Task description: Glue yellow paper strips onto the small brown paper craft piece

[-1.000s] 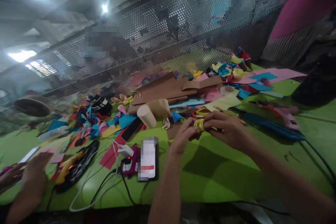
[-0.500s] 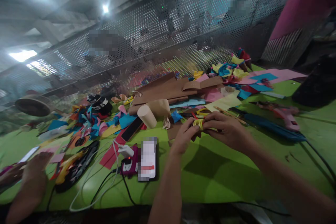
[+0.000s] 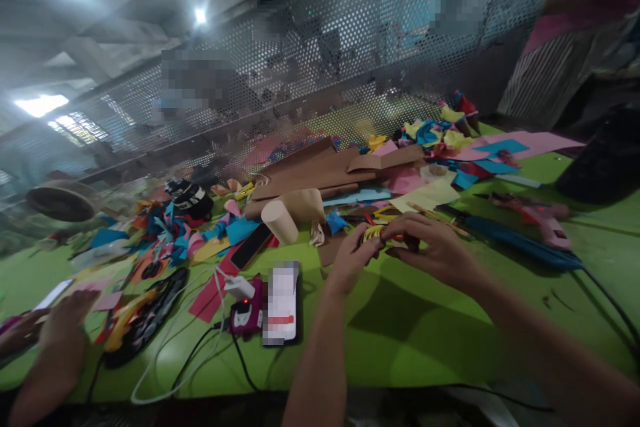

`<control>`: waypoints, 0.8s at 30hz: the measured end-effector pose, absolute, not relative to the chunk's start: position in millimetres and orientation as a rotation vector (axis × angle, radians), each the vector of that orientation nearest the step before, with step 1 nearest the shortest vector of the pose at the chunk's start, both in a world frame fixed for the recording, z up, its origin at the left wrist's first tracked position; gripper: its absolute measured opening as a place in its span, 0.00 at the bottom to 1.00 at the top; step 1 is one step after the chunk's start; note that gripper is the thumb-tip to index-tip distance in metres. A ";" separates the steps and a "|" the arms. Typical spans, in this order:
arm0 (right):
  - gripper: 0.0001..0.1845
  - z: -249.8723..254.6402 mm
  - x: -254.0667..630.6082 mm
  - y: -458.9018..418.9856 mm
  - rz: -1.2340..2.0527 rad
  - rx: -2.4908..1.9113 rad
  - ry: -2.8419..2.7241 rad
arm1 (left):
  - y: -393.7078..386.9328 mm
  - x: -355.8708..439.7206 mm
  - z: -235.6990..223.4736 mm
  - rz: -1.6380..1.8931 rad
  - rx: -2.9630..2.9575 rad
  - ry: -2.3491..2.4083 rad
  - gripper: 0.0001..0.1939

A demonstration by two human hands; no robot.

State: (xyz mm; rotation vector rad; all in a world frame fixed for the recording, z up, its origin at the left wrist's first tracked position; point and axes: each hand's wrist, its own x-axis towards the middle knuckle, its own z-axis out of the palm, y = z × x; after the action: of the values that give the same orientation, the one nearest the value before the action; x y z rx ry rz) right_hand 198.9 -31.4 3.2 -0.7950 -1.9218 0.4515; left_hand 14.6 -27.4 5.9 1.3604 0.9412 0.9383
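Pinched in my left hand (image 3: 353,257) is a small yellow coil (image 3: 372,233), which looks like wound paper strip; its far end is hidden by fingers. Just to the right hovers my right hand (image 3: 430,243), its fingers curved and its thumb apart from them. The right fingertips come close to the coil's end; whether they touch it I cannot tell. Behind both hands lie yellow-handled scissors or pliers (image 3: 387,212), too covered to name surely, and a crumpled blue paper piece (image 3: 336,221). Beneath my hands is the green table (image 3: 415,347).
A phone (image 3: 283,307), a purple power adapter (image 3: 247,310) and cables lie left of my forearm. A cardboard tube (image 3: 280,221) and brown cardboard (image 3: 310,173) are further back. On the right rest a pink glue gun (image 3: 547,223) and a black object (image 3: 603,157). A co-worker's hand (image 3: 67,313) is far left.
My right hand's thumb and fingers have parted from the yellow coil, which shows more of its windings now. My left hand keeps its hold. A person in pink has shifted at the upper right.
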 end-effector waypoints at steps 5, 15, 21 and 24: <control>0.03 13.5 198.4 -35.3 0.464 -0.819 -1.811 | -26.3 14.2 3.9 0.946 1.348 0.941 0.17; 0.10 7.6 199.5 -32.1 0.552 -0.932 -1.784 | -31.6 14.7 12.7 0.978 1.468 0.931 0.12; 0.09 3.2 199.5 -30.9 0.565 -0.932 -1.787 | -31.0 13.8 10.7 0.956 1.536 0.924 0.11; 0.10 4.5 198.8 -31.7 0.585 -0.941 -1.779 | -30.9 13.0 10.2 0.951 1.568 0.951 0.12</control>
State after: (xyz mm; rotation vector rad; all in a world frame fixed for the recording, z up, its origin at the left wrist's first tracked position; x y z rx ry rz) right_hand 198.8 -31.7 4.5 -0.9411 -1.7790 0.5852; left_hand 13.0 -30.9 10.2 1.5683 0.9511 0.9515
